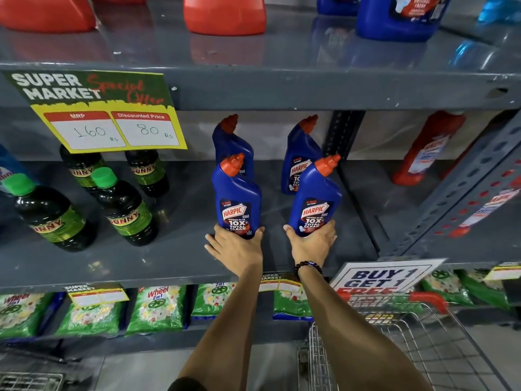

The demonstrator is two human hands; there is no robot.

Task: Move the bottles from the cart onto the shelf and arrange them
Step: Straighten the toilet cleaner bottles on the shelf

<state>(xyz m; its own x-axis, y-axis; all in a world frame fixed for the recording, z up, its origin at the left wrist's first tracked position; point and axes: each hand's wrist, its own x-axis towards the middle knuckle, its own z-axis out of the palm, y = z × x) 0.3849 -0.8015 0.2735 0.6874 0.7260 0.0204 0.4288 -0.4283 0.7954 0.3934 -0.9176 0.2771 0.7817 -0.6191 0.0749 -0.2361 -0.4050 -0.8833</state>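
Two blue Harpic bottles with orange caps stand at the front of the grey middle shelf (174, 258). My left hand (236, 245) grips the base of the left front bottle (236, 198). My right hand (311, 244), with a dark bead bracelet at its wrist, grips the base of the right front bottle (315, 198), which tilts slightly right. Directly behind each stands another blue Harpic bottle, one at the back left (231, 142) and one at the back right (298, 156). The wire cart (417, 334) with a red handle sits at the lower right; I see no bottles in its visible part.
Several dark green Sunny bottles (124, 210) stand on the shelf's left under a yellow price sign (110, 119). Red bottles (428, 148) fill the bay to the right past a grey upright (341, 136). Green Wheel packets (158, 309) line the shelf below. A Buy 1 Get 1 sign (383, 277) hangs at the shelf edge.
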